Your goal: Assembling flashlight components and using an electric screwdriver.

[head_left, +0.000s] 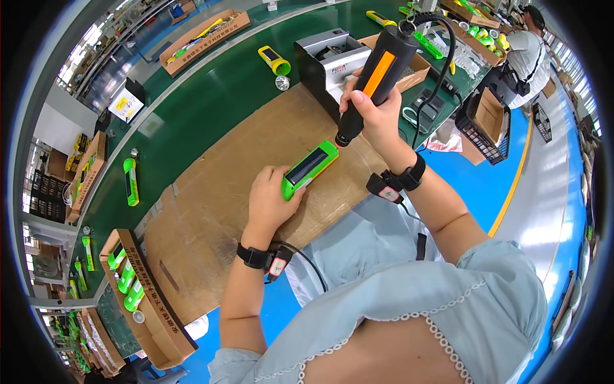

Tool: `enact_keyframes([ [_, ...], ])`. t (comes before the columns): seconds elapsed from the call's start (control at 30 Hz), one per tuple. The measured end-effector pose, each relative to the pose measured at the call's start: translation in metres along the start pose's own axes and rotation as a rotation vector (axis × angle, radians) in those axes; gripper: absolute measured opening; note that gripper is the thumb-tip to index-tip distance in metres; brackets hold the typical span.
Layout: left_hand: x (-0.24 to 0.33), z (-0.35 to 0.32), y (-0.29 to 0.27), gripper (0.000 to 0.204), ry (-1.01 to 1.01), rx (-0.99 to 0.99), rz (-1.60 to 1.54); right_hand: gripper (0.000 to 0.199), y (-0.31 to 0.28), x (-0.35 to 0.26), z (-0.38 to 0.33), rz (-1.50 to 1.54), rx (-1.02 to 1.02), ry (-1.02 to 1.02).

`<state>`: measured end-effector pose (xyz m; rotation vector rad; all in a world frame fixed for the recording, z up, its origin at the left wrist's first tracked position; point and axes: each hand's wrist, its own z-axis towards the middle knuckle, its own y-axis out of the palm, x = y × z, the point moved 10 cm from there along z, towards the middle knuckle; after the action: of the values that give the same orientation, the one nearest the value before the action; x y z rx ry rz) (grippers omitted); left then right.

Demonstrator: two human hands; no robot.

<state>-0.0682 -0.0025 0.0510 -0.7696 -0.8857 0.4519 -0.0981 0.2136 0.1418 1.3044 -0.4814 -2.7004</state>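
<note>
My left hand is closed around a green flashlight body with a dark panel on its upper face, keeping it tilted over the cardboard sheet. In my right hand is a black electric screwdriver with an orange stripe, gripped with the fingers wrapped round its barrel. The screwdriver's lower tip meets, or nearly meets, the far end of the flashlight body; I cannot tell if they touch. Just beyond my right hand stands a grey and black screw feeder.
Cardboard covers part of the green bench. A yellow flashlight lies beyond it. At left is a carton holding green flashlight parts. The screwdriver's cable loops at right, near a black crate. Another person is at far right.
</note>
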Motion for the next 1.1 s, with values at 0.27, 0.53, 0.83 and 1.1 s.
enact_keyframes([
  [0.27, 0.0, -0.001, 0.001, 0.043, -0.015, -0.008, 0.005, 0.044, 0.003, 0.007, 0.0, -0.031, -0.024, -0.006],
  [0.53, -0.004, 0.0, 0.0, 0.043, -0.045, -0.018, -0.018, 0.04, 0.0, 0.001, 0.001, 0.118, 0.005, 0.009],
  [0.83, -0.002, -0.001, 0.003, 0.042, -0.059, -0.029, -0.04, 0.045, -0.001, 0.014, -0.011, 0.002, -0.024, -0.006],
  [1.1, -0.004, -0.002, 0.002, 0.04, -0.053, -0.014, -0.008, 0.035, 0.007, 0.036, -0.013, 0.01, -0.093, 0.134],
])
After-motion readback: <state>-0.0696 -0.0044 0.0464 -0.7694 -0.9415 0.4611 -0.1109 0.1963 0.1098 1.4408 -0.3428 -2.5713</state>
